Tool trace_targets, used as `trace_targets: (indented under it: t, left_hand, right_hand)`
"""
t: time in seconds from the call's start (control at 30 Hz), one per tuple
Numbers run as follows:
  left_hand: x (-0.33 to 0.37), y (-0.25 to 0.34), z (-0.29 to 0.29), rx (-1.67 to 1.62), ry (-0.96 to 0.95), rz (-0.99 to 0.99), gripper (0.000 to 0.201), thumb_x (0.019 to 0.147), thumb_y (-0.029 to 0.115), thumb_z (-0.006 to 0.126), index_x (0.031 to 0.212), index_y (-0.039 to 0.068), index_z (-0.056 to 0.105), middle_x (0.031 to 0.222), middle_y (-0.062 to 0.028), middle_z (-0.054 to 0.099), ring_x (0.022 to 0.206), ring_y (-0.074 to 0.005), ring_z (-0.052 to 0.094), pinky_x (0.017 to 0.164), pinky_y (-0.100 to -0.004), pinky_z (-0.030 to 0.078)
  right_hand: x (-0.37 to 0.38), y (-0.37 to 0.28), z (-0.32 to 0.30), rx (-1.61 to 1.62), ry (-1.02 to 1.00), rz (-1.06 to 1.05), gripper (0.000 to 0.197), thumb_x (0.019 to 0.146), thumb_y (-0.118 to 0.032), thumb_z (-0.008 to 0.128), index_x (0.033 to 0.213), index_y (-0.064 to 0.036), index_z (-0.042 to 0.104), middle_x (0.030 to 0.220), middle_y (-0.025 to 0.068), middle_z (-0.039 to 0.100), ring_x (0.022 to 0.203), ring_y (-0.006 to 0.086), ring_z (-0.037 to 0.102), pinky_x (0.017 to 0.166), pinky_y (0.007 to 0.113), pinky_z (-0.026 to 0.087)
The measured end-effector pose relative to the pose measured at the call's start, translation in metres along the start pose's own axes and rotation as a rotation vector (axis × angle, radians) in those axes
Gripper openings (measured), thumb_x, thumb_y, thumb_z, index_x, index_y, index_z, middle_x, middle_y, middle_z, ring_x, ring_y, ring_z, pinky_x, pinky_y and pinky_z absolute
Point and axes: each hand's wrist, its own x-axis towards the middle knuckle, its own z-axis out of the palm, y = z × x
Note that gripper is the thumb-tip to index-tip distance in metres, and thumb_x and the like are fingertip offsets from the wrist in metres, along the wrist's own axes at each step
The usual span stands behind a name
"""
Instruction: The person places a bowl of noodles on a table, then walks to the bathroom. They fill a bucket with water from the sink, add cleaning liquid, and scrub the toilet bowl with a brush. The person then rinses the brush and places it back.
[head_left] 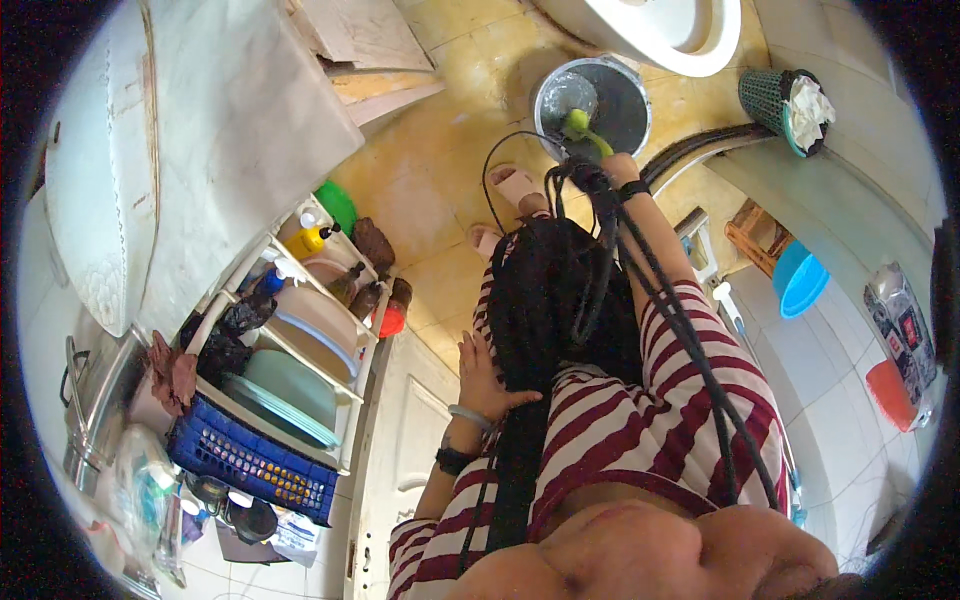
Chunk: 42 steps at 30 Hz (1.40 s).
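My right hand (622, 170) is closed around the handle end of a yellow-green brush (597, 143), whose head reaches down into a grey bucket (648, 112). Inside that bucket lies a pale, round, see-through vessel (578, 82); whether the brush touches it I cannot tell. My left hand (482, 380) is spread on my thigh beside a black bundle (560, 290), holding nothing. From the bundle, dark cords (650, 265) hang in front of my right forearm and partly cover the area near my right wrist.
A white toilet (725, 50) stands beyond the bucket. At right are a green basket (765, 98) of crumpled paper, a wooden stool (757, 232) and a blue basin (800, 280). On the left, a shelf rack (343, 395) holds basins and bottles, near a white door (400, 440).
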Motion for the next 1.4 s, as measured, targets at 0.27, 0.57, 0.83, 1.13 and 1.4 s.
trace_targets:
  t: [0.27,0.57,0.83,1.13,1.4]
  left_hand:
    - [0.003,0.012,0.003,-0.043,-0.015,0.042,0.128,0.038,0.053,0.074,0.124,-0.008,0.001,0.128,-0.0308,0.0,0.121,-0.0401,0.003,0.098,-0.041,0.014]
    - [-0.022,0.018,-0.011,-0.026,0.027,0.069,0.129,0.037,0.052,0.075,0.123,-0.01,0.001,0.128,-0.031,-0.001,0.121,-0.0393,0.002,0.099,-0.0404,0.013]
    - [-0.047,0.036,-0.029,0.05,0.108,0.179,0.125,0.038,0.051,0.074,0.124,-0.009,0.005,0.127,-0.0317,0.005,0.121,-0.0397,0.007,0.099,-0.0391,0.013]
    - [-0.078,0.05,-0.068,0.153,0.1,0.351,0.117,0.047,0.053,0.07,0.124,-0.007,0.006,0.129,-0.0292,0.004,0.122,-0.0371,0.003,0.099,-0.0382,0.012]
    - [-0.117,0.028,-0.138,0.015,0.477,0.174,0.089,0.061,0.037,0.067,0.122,-0.006,0.021,0.126,-0.026,0.021,0.12,-0.0346,0.017,0.098,-0.0358,0.017]
  right_hand:
    - [0.016,-0.005,-0.01,0.207,0.245,0.169,0.028,0.074,-0.025,0.041,0.078,-0.0025,0.058,0.082,0.0198,0.057,0.078,0.0336,0.055,0.068,0.04,0.044]
    - [-0.135,-0.055,-0.15,0.014,0.206,0.374,0.027,0.08,-0.015,0.034,0.099,-0.0009,0.048,0.086,0.0179,0.056,0.078,0.0292,0.057,0.063,0.037,0.046]
    - [-0.175,-0.074,-0.149,0.246,0.211,0.432,0.02,0.076,-0.015,0.042,0.088,-0.0026,0.053,0.085,0.0183,0.057,0.08,0.0302,0.056,0.07,0.038,0.044]
    - [-0.232,-0.068,-0.167,0.651,0.428,0.37,0.03,0.073,-0.027,0.051,0.085,-0.0008,0.057,0.082,0.0199,0.057,0.079,0.0328,0.054,0.07,0.037,0.042]
    - [-0.333,0.01,-0.258,1.277,0.531,0.332,0.025,0.074,-0.023,0.055,0.084,-0.0006,0.051,0.055,0.0025,0.045,0.039,0.0109,0.04,0.033,0.024,0.03]
